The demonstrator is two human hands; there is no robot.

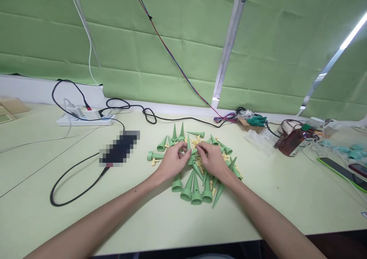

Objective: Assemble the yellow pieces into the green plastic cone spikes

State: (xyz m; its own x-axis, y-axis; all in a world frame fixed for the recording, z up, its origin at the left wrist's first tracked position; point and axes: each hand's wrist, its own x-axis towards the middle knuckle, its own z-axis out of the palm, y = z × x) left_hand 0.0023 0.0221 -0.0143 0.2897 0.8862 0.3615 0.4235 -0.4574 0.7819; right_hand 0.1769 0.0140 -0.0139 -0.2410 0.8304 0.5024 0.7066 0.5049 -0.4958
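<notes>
My left hand (pixel 174 157) is closed around a green plastic cone spike (pixel 188 142), whose tip points up. Close beside it, my right hand (pixel 212 159) has thumb and fingertips pinched together near the spike; whatever is in that pinch is too small and covered to name. Under and around both hands lies a pile of similar hollow green spikes, such as the one at the front (pixel 196 196) with its wide end toward me. Small yellow plastic valve pieces (pixel 155 162) are scattered among them, partly hidden by my hands.
At left, a blurred dark device (pixel 119 148) trails a black cable. A white power strip (pixel 86 119) sits behind it. On the right are a brown bottle (pixel 295 140), crumpled clear plastic (pixel 258 138) and a green-edged phone (pixel 341 173). The table's front edge (pixel 177 249) runs nearest me.
</notes>
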